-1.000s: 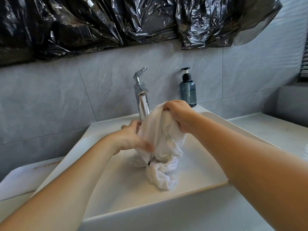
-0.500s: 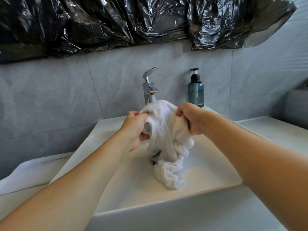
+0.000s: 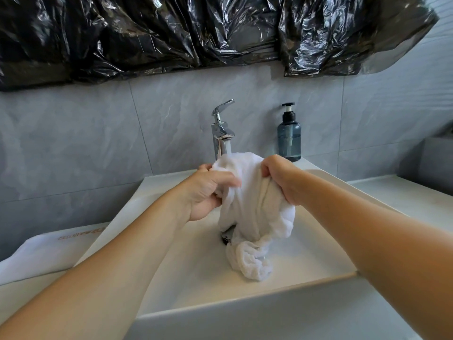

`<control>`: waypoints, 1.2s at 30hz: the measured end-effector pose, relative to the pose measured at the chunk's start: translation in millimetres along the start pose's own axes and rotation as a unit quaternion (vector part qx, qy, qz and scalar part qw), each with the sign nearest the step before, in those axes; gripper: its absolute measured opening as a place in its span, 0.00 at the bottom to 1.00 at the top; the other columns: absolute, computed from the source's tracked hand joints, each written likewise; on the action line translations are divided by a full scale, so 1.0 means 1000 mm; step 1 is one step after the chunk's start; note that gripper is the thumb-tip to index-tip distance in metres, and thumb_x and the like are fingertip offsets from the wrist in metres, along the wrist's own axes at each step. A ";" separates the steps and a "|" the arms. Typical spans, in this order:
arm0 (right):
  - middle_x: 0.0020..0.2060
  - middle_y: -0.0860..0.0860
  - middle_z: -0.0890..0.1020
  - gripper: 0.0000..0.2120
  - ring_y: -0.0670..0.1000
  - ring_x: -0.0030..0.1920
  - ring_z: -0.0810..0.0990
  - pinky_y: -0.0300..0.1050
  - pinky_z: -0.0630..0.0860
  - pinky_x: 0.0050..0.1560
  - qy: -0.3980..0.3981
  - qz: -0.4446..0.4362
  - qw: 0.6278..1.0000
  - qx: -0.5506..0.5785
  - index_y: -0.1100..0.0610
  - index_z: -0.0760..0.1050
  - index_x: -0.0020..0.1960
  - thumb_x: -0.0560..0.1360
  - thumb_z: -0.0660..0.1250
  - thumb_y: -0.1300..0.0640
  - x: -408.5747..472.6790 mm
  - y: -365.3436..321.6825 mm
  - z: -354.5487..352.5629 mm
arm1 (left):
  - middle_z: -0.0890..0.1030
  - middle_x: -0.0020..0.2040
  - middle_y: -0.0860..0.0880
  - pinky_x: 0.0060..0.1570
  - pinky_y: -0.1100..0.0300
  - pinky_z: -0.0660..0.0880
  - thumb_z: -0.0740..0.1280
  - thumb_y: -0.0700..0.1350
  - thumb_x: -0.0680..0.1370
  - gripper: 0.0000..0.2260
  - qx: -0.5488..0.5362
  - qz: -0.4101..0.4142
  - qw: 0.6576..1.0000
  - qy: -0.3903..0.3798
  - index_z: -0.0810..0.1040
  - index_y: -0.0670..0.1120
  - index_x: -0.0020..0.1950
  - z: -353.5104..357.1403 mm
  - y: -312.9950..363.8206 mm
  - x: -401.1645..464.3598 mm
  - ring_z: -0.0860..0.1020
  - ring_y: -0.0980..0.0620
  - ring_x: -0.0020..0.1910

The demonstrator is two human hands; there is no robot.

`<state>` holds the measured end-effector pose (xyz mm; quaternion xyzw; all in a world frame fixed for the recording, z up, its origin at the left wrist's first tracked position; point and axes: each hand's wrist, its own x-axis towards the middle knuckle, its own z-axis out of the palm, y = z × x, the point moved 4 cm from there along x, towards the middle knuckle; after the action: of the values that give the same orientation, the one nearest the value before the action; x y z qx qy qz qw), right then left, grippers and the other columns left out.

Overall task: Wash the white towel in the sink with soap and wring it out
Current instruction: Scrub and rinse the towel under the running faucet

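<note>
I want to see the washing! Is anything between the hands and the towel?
Nothing visible. The left hand and right hand both grip the white towel directly, holding it over the sink under the faucet.

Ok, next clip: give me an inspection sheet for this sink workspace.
Surface: white sink, counter beside it.
Job's things: towel bunched under the tap, tail in the basin; soap bottle upright at the back.
Clutter: white bag left of the sink.
Grippers: left hand and right hand both grip the towel.
Cables: nothing seen.
Surroundings: grey tiles, black plastic above.
</note>
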<state>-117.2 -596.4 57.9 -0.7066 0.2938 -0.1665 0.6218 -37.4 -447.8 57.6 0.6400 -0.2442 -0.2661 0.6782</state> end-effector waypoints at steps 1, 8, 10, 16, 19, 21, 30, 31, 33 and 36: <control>0.37 0.55 0.70 0.07 0.56 0.37 0.70 0.44 0.66 0.38 0.003 0.003 1.000 0.008 0.56 0.66 0.41 0.64 0.60 0.60 -0.002 -0.001 -0.001 | 0.80 0.46 0.42 0.45 0.52 0.79 0.72 0.31 0.70 0.27 0.017 -0.001 0.999 0.027 0.68 0.42 0.66 -0.001 -0.002 0.001 0.79 0.46 0.42; 0.34 0.53 0.73 0.03 0.55 0.36 0.73 0.42 0.67 0.38 0.009 0.038 0.995 0.093 0.56 0.66 0.36 0.68 0.59 0.60 -0.011 -0.012 0.000 | 0.80 0.41 0.47 0.38 0.60 0.74 0.70 0.45 0.76 0.06 0.060 0.042 0.987 0.145 0.78 0.46 0.51 -0.006 0.022 -0.006 0.76 0.48 0.38; 0.35 0.52 0.75 0.02 0.55 0.39 0.75 0.41 0.69 0.40 0.015 0.045 0.992 0.113 0.56 0.68 0.37 0.69 0.60 0.60 -0.010 -0.023 -0.002 | 0.80 0.46 0.49 0.43 0.59 0.72 0.68 0.51 0.75 0.11 0.090 0.044 0.977 0.186 0.78 0.47 0.54 -0.006 0.038 0.000 0.77 0.48 0.42; 0.30 0.52 0.74 0.04 0.52 0.28 0.75 0.37 0.77 0.37 -0.042 0.091 0.990 0.096 0.57 0.71 0.37 0.70 0.59 0.61 0.011 -0.016 0.012 | 0.82 0.47 0.46 0.46 0.56 0.75 0.63 0.48 0.75 0.12 0.100 -0.053 0.976 0.187 0.78 0.47 0.55 0.006 0.026 0.016 0.82 0.46 0.47; 0.31 0.55 0.72 0.05 0.53 0.29 0.72 0.42 0.78 0.38 -0.086 0.111 0.987 0.078 0.62 0.69 0.40 0.73 0.60 0.60 0.016 -0.004 0.021 | 0.81 0.36 0.41 0.38 0.59 0.74 0.65 0.47 0.76 0.09 0.087 -0.112 0.983 0.119 0.79 0.43 0.42 0.018 0.006 0.013 0.80 0.45 0.34; 0.43 0.60 0.77 0.09 0.58 0.42 0.78 0.58 0.76 0.57 -0.126 0.104 0.986 0.034 0.65 0.70 0.50 0.72 0.61 0.62 0.023 0.002 0.022 | 0.82 0.34 0.42 0.36 0.60 0.75 0.63 0.47 0.77 0.11 0.069 -0.120 0.987 0.079 0.78 0.42 0.38 0.017 -0.005 0.018 0.80 0.46 0.31; 0.35 0.56 0.73 0.07 0.53 0.34 0.72 0.42 0.71 0.33 -0.050 0.009 0.998 -0.040 0.60 0.71 0.38 0.74 0.60 0.66 0.040 0.008 0.013 | 0.86 0.44 0.46 0.37 0.61 0.75 0.70 0.52 0.73 0.12 0.043 -0.019 0.980 0.193 0.82 0.45 0.49 0.000 -0.008 0.022 0.82 0.48 0.37; 0.36 0.56 0.76 0.07 0.53 0.36 0.74 0.42 0.72 0.34 -0.048 0.001 0.998 -0.031 0.60 0.72 0.38 0.75 0.61 0.63 0.041 0.009 0.014 | 0.85 0.42 0.48 0.34 0.62 0.73 0.69 0.53 0.73 0.11 0.039 -0.012 0.978 0.204 0.81 0.46 0.48 -0.001 -0.009 0.024 0.81 0.49 0.36; 0.39 0.54 0.79 0.07 0.52 0.38 0.76 0.42 0.73 0.36 -0.054 0.000 0.999 0.003 0.58 0.74 0.40 0.77 0.63 0.59 0.045 0.010 0.017 | 0.83 0.40 0.48 0.36 0.61 0.73 0.67 0.54 0.74 0.11 0.016 -0.018 0.979 0.201 0.80 0.47 0.48 0.001 -0.009 0.025 0.81 0.48 0.38; 0.37 0.52 0.80 0.09 0.50 0.36 0.77 0.40 0.74 0.35 -0.068 0.026 0.996 0.052 0.58 0.75 0.40 0.79 0.65 0.58 0.048 0.014 0.023 | 0.85 0.43 0.47 0.43 0.56 0.79 0.65 0.52 0.74 0.10 -0.049 -0.030 0.980 0.190 0.81 0.48 0.48 0.002 -0.009 0.026 0.83 0.45 0.42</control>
<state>-69.6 -609.0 34.6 -0.6749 0.2604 -0.1171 0.6804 -19.9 -467.7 48.8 0.6518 -0.0785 -0.1716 0.7345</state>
